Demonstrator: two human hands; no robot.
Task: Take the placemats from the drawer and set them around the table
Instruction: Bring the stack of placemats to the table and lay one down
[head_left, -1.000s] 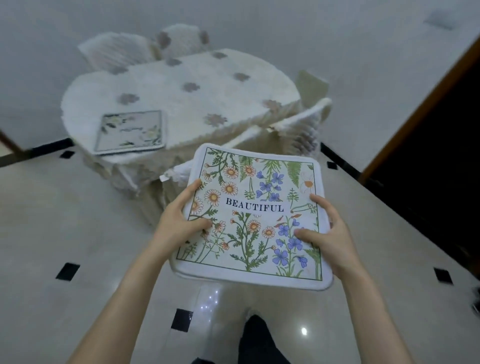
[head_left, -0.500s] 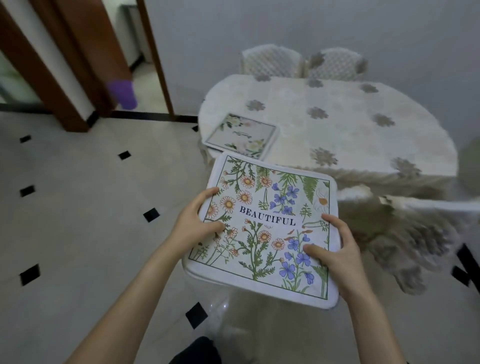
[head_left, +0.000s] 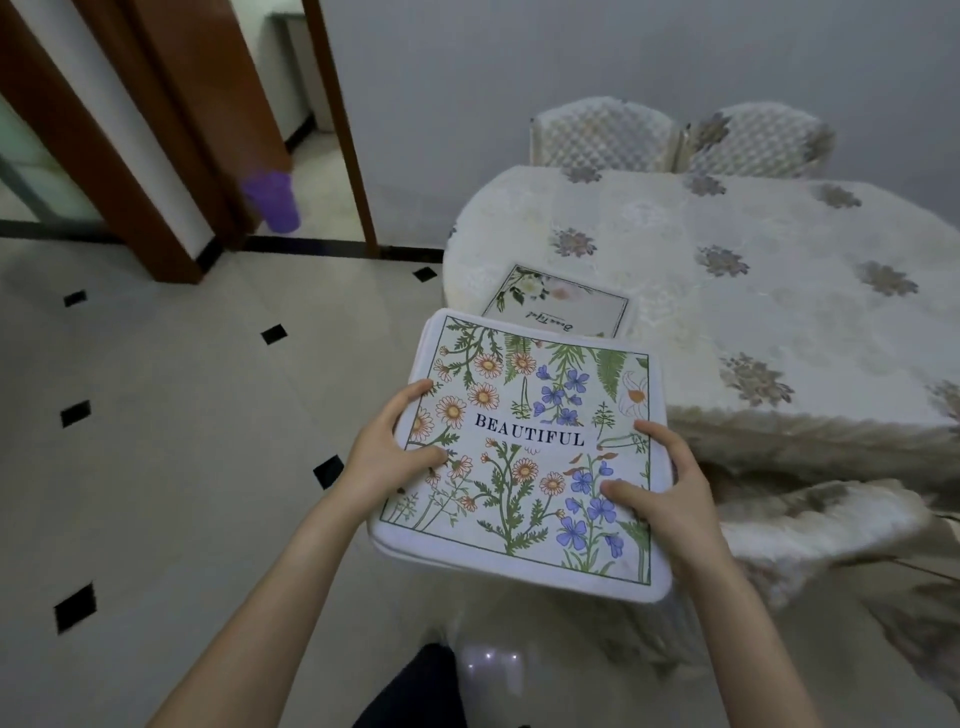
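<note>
Both hands are holding a stack of placemats (head_left: 524, 452) in the air, near the camera, over the floor and just short of the bench (head_left: 753, 291). Left hand (head_left: 387, 452) is gripping the stack's left edge, thumb lying on the printed top and fingers curling underneath. Right hand (head_left: 662, 486) is gripping the right edge in the same way, thumb resting on the blue flowers. Top mat is showing daisies, ferns and the word BEAUTIFUL; further white edges are showing beneath it. One placemat (head_left: 558, 301) is lying flat at the bench's near left edge, partly hidden behind the held stack. Bench is wearing a cream floral cloth. Two covered chairs (head_left: 675, 135) are standing at its far side. Purple bin (head_left: 272, 200) is sitting far left in a doorway.
</note>
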